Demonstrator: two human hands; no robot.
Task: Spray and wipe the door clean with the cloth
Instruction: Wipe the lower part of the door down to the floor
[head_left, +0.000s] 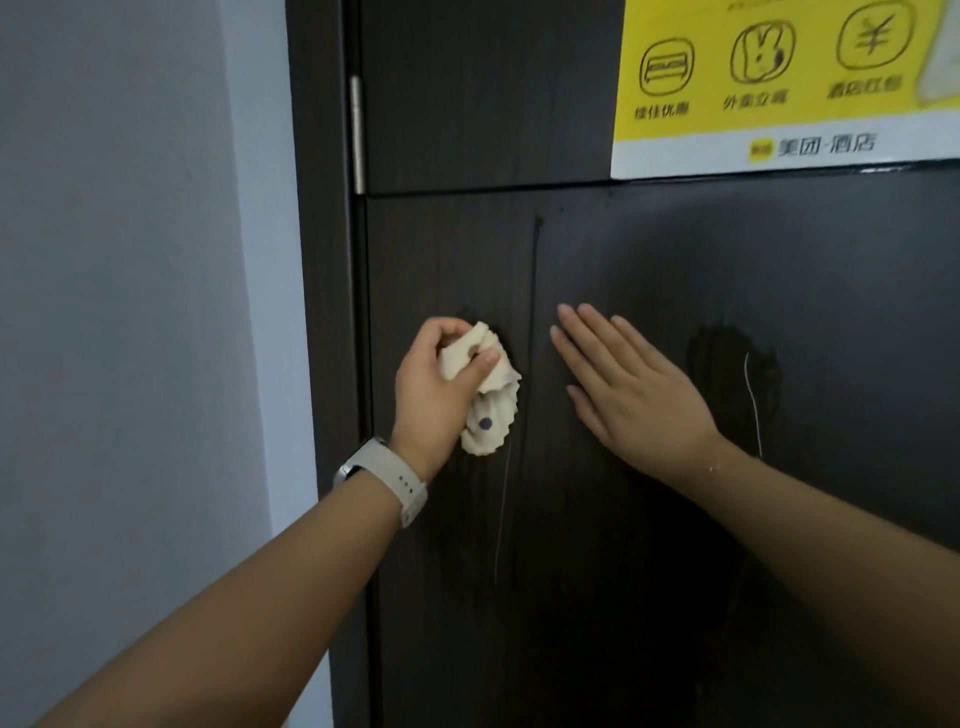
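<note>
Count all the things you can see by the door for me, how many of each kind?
Hands: 2, left hand, right hand
Cloth: 1
Door: 1
Yellow poster: 1
Watch: 1
Hinge: 1
Total: 7

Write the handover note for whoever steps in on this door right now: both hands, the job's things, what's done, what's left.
Left hand: grips the bunched cloth against the door, near its hinge side.
Right hand: flat, fingers straight, against the door just right of the cloth; holds nothing.
Spray bottle: not in view.
Done: the door is wet; a wet patch sits right of the right hand, with thin drip lines running down there and below the cloth.
Left: wipe the wet patch and the drips, then the rest of the panel. The yellow poster is stuck above; work around it.
</note>
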